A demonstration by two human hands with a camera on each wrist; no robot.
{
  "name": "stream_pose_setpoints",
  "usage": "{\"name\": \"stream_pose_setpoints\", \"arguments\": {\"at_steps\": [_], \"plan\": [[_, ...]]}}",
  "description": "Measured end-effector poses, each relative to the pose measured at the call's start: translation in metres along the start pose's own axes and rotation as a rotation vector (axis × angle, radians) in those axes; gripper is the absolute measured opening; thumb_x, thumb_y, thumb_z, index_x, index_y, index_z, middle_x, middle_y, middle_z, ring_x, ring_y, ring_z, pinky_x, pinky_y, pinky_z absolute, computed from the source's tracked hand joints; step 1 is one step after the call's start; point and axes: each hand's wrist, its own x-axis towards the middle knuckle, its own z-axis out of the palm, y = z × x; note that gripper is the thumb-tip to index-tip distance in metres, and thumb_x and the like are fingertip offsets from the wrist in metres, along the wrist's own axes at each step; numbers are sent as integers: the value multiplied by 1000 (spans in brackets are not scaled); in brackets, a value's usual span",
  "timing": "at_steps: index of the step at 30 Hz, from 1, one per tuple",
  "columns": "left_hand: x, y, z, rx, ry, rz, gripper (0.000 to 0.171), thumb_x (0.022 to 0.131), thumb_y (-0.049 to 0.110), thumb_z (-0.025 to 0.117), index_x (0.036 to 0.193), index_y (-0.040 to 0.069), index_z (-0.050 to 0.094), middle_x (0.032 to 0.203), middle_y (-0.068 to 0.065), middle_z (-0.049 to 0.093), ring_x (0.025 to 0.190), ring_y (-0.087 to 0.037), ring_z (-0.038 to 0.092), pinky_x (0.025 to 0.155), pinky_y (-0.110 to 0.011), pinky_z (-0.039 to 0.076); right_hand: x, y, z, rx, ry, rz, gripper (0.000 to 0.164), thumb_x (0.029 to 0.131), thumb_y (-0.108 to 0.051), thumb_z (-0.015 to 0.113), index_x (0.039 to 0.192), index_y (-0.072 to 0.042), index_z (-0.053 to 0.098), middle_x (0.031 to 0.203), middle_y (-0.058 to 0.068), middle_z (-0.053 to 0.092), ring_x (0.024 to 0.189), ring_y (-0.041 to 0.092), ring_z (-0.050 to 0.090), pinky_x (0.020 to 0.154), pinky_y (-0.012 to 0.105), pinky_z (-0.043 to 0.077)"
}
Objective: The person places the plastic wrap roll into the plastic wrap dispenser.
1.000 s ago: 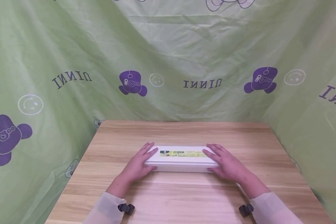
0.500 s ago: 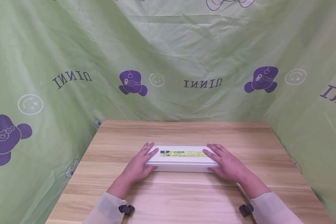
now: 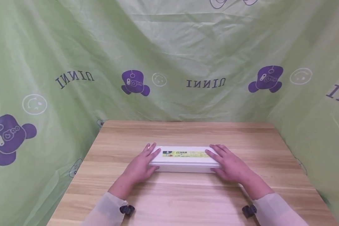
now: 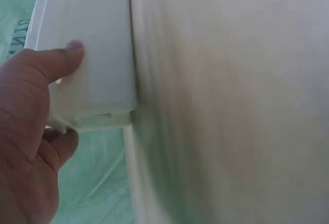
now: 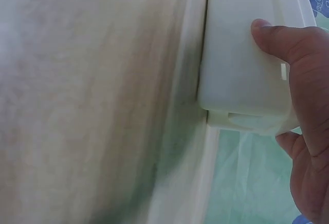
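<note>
A long white cling film box (image 3: 183, 169) lies crosswise on the wooden table, lid down, with a yellow-green label (image 3: 183, 154) on its top. My left hand (image 3: 139, 166) holds its left end, thumb against the near side and fingers over the top. At the right end, my right hand (image 3: 230, 163) holds it the same way. In the left wrist view the left thumb (image 4: 64, 62) presses the smooth white side. The right wrist view shows the right thumb (image 5: 277, 39) on that same side. Part of the far side is hidden.
The wooden table (image 3: 172, 201) spreads around the box on all sides. A green patterned cloth (image 3: 169, 47) hangs behind and at both sides of it. Small black devices (image 3: 127, 210) sit at the cuffs of both sleeves.
The head view has shifted slightly. Both hands keep their hold on the ends of the cling film box, which stays in place on the table.
</note>
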Motion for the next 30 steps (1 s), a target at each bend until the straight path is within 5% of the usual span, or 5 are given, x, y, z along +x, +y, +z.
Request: {"name": "stream_pose_setpoints", "arguments": {"at_steps": [14,30], "plan": [[4,-3,-7,6,3,44,77,91,43,79,158,22,47,166,-11,35,151,-39,34,117,-54,39,2,5,-3,96,-25,32,83,88,-39,83,158,-17,46,161,17,42,142,44,41,111,61,45],[2,0,-4,15,16,9,81,87,48,82,157,23,49,167,-6,34,153,-36,31,115,-54,41,0,3,-2,-20,2,-25,84,89,-43,81,158,-14,45,160,22,42,142,45,42,117,61,37]]}}
